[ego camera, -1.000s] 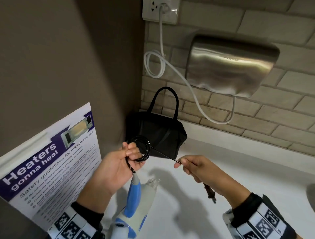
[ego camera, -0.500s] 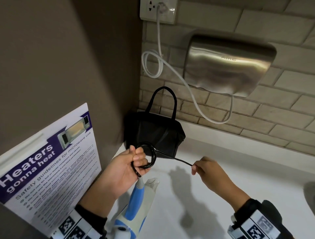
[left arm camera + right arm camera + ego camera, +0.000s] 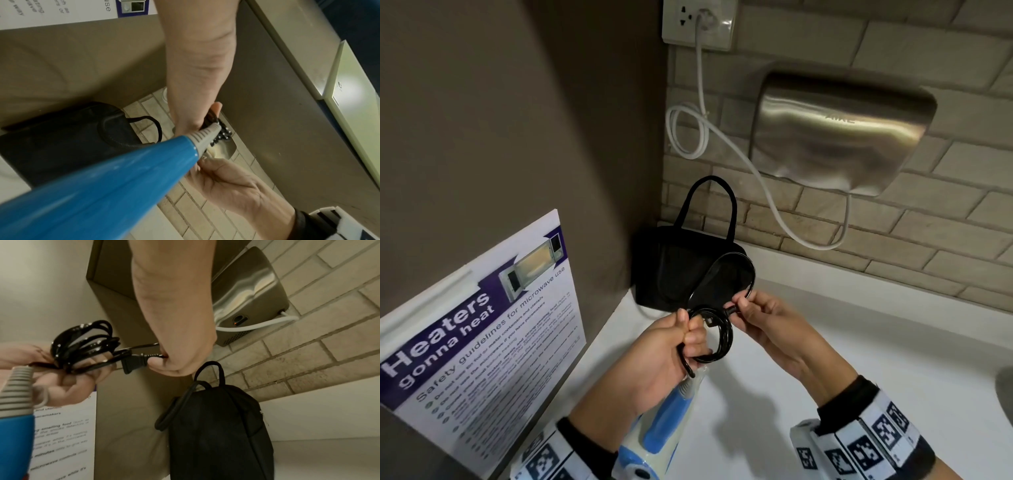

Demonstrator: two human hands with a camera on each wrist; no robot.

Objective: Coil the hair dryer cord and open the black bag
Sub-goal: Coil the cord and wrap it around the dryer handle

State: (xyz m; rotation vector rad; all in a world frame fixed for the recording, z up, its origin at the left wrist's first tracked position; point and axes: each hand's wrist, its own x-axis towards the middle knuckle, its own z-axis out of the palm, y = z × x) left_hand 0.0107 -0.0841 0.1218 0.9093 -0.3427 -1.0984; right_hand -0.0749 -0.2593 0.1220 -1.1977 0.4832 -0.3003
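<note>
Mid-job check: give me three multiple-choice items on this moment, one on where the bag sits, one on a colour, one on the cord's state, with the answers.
1. Where is the black bag?
A. In the corner against the brick wall
B. Hanging from the wall socket
C. Inside the left hand

2. What colour is the hair dryer handle?
A. Red
B. Blue
C. Green

3. What is the right hand doing?
A. Resting flat on the counter
B. Unzipping the bag
C. Pinching the plug end of the cord

Answers: 1 A, it stands where the walls meet; 2 B, blue shows in all views; 3 C, beside the coil held in the left hand.
</note>
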